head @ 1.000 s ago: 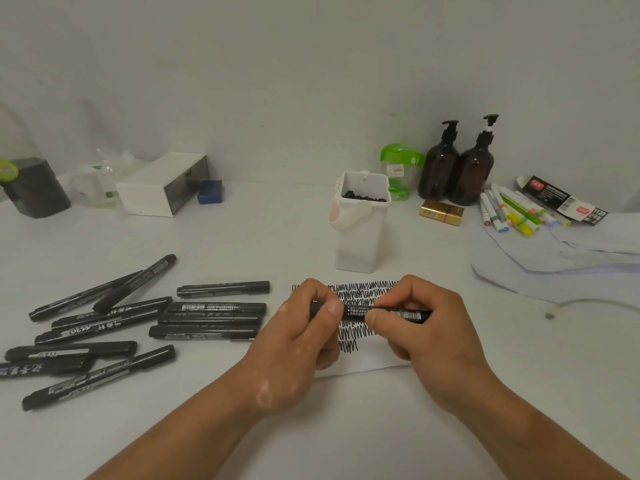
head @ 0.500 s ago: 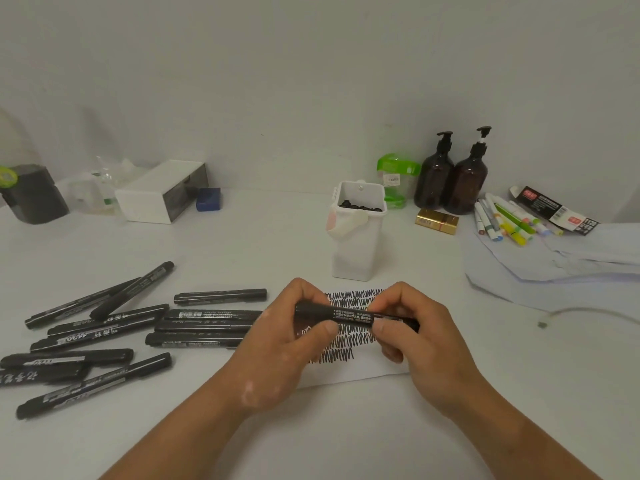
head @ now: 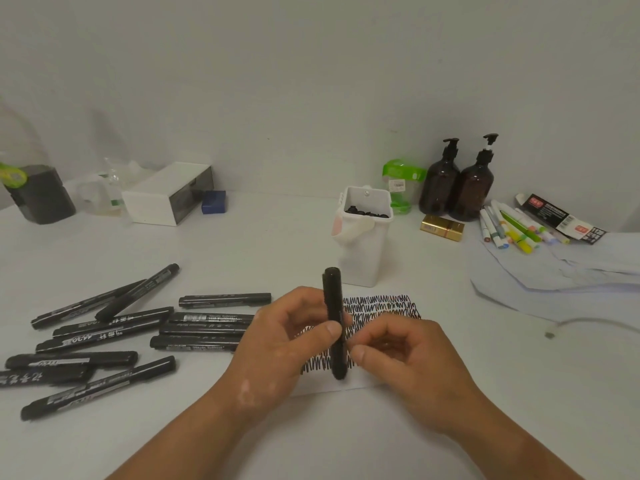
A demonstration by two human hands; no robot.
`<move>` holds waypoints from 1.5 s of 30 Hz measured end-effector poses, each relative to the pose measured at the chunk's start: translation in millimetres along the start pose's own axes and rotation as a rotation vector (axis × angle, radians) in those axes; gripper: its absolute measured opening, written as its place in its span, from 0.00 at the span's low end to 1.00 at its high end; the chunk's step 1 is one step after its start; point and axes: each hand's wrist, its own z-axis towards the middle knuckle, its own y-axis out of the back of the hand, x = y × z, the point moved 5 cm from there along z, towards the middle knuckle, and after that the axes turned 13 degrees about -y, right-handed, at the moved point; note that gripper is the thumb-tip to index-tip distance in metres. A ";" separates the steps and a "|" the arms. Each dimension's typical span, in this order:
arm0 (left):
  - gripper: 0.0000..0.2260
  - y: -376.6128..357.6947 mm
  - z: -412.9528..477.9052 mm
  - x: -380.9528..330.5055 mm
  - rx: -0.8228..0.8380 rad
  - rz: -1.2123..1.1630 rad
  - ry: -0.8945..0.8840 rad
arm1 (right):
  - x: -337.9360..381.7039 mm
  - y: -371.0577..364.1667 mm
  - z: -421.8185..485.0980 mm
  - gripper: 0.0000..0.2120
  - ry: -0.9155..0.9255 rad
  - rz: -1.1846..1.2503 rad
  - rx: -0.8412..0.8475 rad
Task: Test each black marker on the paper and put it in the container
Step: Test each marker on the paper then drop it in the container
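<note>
My left hand (head: 287, 341) grips a capped black marker (head: 333, 306) upright above the scribbled paper (head: 381, 306), thumb pressed on its barrel. My right hand (head: 408, 355) hovers just right of the marker with its fingers loosely curled and nothing in it. Behind the paper stands the white container (head: 363, 258), with the dark ends of several markers showing inside. Several more black markers (head: 104, 334) lie in a loose pile on the table to the left.
Two brown pump bottles (head: 457, 181), a green-lidded jar (head: 401, 181) and a gold box (head: 442, 227) stand behind the container. Coloured pens (head: 512, 226) and paper sheets (head: 561, 275) lie at the right. A white box (head: 166, 194) sits at the back left.
The marker was held level between both hands over the paper; now it stands upright in my left hand, and my right hand has let go of it.
</note>
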 end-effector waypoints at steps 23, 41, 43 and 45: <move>0.04 17.4 0.4 0.9 -0.016 0.460 0.070 | 19.8 114.9 5.7 0.12 0.063 0.421 -0.565; 0.06 20.4 1.5 -1.9 -0.018 0.439 0.053 | 142.4 89.7 157.5 0.05 0.105 -1.026 -0.416; 0.06 20.5 1.8 -1.8 -0.014 0.442 0.050 | 133.5 84.4 166.4 0.05 0.036 -1.064 -0.343; 0.06 20.3 1.7 -1.9 -0.009 0.441 0.047 | 124.6 79.4 172.8 0.06 -0.039 -1.123 -0.271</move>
